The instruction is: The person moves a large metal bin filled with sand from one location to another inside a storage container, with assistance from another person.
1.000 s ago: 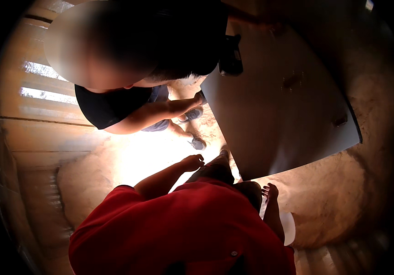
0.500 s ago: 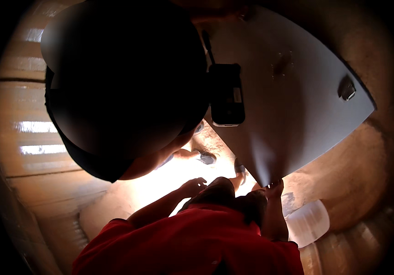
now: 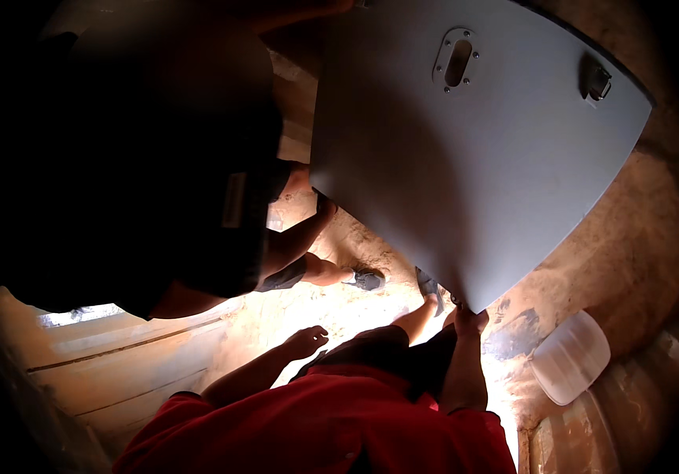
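Observation:
A large flat grey panel (image 3: 466,182) with pointed corners fills the upper right. It has a slotted oval plate (image 3: 457,62) with screws and a small metal latch (image 3: 597,83). My right hand (image 3: 470,320) grips the panel's nearest corner; the fingers are partly hidden behind it. My left hand (image 3: 306,342) hangs at the left of my legs, its fingers loosely curled with a small gap of light between them. Nothing shows in it, and it is apart from the panel.
A co-worker in dark clothing (image 3: 157,158) stands close at the left, one hand (image 3: 325,209) at the panel's left edge. Brightly lit, dusty ground (image 3: 276,304) lies below. A whitish plastic container (image 3: 571,357) lies right of my right arm. Boards (image 3: 134,355) run along the lower left.
The co-worker's head and a dark device have moved up and left out of the way, uncovering more of the panel and its oval plate. My right hand keeps its hold on the corner.

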{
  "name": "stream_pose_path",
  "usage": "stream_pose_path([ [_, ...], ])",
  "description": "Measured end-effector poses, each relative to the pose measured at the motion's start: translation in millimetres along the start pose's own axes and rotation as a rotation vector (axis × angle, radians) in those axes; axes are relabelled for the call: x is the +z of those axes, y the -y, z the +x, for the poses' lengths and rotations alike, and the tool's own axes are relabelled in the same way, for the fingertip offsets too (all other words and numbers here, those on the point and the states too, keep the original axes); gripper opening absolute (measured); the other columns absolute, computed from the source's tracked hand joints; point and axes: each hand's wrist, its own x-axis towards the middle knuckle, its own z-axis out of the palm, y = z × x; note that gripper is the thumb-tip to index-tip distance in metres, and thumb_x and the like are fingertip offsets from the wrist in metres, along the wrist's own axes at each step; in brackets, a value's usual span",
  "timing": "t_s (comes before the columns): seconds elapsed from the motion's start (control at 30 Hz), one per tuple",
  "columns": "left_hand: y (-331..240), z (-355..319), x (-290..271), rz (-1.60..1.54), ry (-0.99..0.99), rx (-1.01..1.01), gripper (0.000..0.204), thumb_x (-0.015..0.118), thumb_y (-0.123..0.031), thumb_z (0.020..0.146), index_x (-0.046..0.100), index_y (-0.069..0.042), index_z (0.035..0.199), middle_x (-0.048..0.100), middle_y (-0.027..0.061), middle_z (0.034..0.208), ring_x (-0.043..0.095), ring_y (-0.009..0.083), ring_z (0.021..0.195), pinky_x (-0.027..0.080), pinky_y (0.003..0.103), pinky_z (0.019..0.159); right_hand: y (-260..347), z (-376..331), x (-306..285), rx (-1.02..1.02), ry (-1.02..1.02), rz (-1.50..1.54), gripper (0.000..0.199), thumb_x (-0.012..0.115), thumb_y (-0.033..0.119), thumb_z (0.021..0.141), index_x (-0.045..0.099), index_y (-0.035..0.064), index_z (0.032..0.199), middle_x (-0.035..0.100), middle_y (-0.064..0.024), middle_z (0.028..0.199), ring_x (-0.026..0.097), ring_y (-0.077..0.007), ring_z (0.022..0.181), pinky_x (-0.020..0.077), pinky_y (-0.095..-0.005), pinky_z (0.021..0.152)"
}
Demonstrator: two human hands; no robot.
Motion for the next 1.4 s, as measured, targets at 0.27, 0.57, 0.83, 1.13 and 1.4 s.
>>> stream_pose_path([
  [0.27, -48, 16, -1, -0.046, 0.101, -0.025, 0.036, 0.056, -0.032, 0.086, 0.059, -0.005, 0.11, 0.063, 0.0156, 0.105, 0.06, 0.0275, 0.098, 0.046, 0.036, 0.087, -22, -17, 41, -0.043, 0.048, 0.066, 0.044, 0.063, 0.001, 0.079, 0.047, 0.0012, 0.12, 0.056, -0.0066, 0.109, 0.052, -0.0167, 0.1, 0.0409, -0.0283, 0.089],
  [0.57, -64, 39, -23, 0.052, 0.098, 0.097, 0.04, 0.056, -0.035, 0.084, 0.059, -0.005, 0.111, 0.064, 0.0164, 0.104, 0.06, 0.0294, 0.099, 0.047, 0.037, 0.086, -98, 89, 19, -0.143, -0.534, 0.274, 0.05, 0.061, 0.023, 0.085, 0.045, -0.0014, 0.125, 0.056, -0.0124, 0.118, 0.056, -0.0222, 0.099, 0.0476, -0.0311, 0.08],
  [0.83, -30, 6, -17, -0.023, 0.052, -0.047, 0.039, 0.055, -0.033, 0.085, 0.058, -0.005, 0.112, 0.064, 0.017, 0.105, 0.06, 0.0296, 0.1, 0.047, 0.038, 0.087, -46, 22, 69, 0.042, -0.598, 0.042, 0.015, 0.064, 0.017, 0.083, 0.058, 0.0046, 0.09, 0.06, -0.0049, 0.073, 0.053, -0.0143, 0.053, 0.0428, -0.0263, 0.043],
  [1.13, -30, 10, -7, -0.068, 0.064, 0.013, 0.044, 0.053, -0.042, 0.085, 0.057, -0.01, 0.115, 0.062, 0.0155, 0.109, 0.06, 0.0298, 0.101, 0.046, 0.038, 0.087, -65, 45, 35, 0.097, -0.557, 0.339, 0.007, 0.062, 0.007, 0.081, 0.056, 0.0029, 0.079, 0.061, -0.0064, 0.076, 0.053, -0.0159, 0.057, 0.045, -0.0248, 0.046],
  [1.4, -65, 15, -5, -0.043, 0.093, -0.113, 0.041, 0.055, -0.037, 0.086, 0.056, -0.009, 0.116, 0.063, 0.0124, 0.109, 0.059, 0.0271, 0.101, 0.045, 0.037, 0.088, 3, 0, 67, 0.289, -0.269, 0.0, 0.021, 0.056, 0.015, 0.083, 0.052, 0.0092, 0.062, 0.05, -0.002, 0.061, 0.046, -0.0125, 0.051, 0.0332, -0.0221, 0.041],
])
